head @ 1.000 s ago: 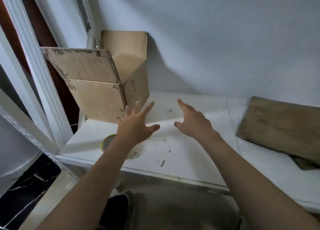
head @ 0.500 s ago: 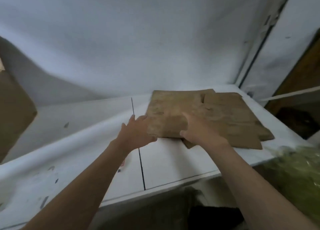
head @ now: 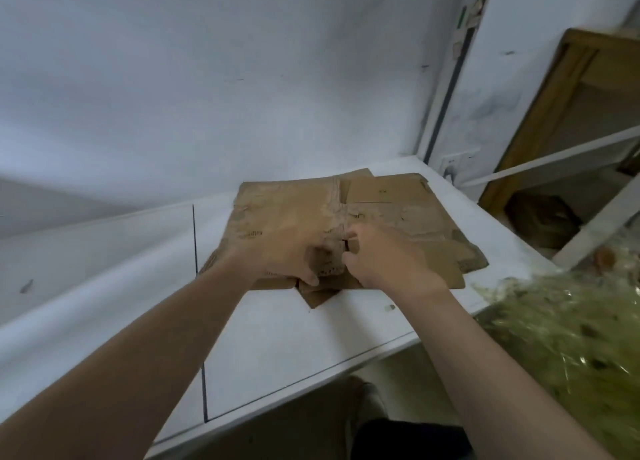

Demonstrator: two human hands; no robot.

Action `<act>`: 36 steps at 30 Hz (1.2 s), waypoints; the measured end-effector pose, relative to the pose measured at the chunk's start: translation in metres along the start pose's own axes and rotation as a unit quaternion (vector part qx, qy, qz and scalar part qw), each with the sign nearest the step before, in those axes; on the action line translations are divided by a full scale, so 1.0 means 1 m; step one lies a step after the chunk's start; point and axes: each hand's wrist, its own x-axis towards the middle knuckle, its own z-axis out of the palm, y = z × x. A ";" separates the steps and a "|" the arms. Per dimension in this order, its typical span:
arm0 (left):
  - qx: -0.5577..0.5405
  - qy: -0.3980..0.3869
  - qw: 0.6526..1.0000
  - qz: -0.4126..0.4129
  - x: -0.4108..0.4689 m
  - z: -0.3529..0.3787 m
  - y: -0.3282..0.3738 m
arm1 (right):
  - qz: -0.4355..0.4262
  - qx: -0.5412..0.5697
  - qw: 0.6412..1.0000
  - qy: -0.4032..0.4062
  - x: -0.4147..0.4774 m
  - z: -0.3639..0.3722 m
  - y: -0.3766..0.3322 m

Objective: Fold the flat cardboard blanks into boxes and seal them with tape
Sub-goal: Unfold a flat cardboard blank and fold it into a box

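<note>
- Both hands reach forward onto a low stack of flat cardboard blanks [head: 408,217], close together at the stack's near edge.
- Left hand [head: 282,255] lies palm down on the top blank [head: 287,210], with the thumb at the near edge. Motion blur hides whether it has actually gripped the sheet or only rests on it.
- Right hand [head: 388,264] has its fingers curled and appears to pinch the top blank between thumb and forefinger, beside a slot between two flaps.
- Brown and worn, the blanks lie flat on a white worktop [head: 277,348], toward its far right corner and near a pale wall [head: 242,96]. They are loosely fanned, and one corner from lower in the stack pokes out toward the viewer.
- Crumpled greenish plastic wrap [head: 571,348] fills the lower right, just off the worktop's edge.
- Judged by their look, the blanks should be light and fairly stiff, but ready to hinge along their scored creases and flop at the flaps.
- Their dry, rough faces should not slip in the fingers, though one sheet may slide over the next, so more than one could come up together.
- Frayed edges suggest the flaps could tear if pulled by a corner.
- Best hold, by my reading, is along the near edge, thumb beneath and fingers on top, with the hands set apart.
</note>
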 end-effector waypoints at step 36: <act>-0.140 0.643 0.710 -0.250 -0.290 -0.105 -0.145 | -0.247 0.259 0.929 0.096 0.008 0.064 -0.184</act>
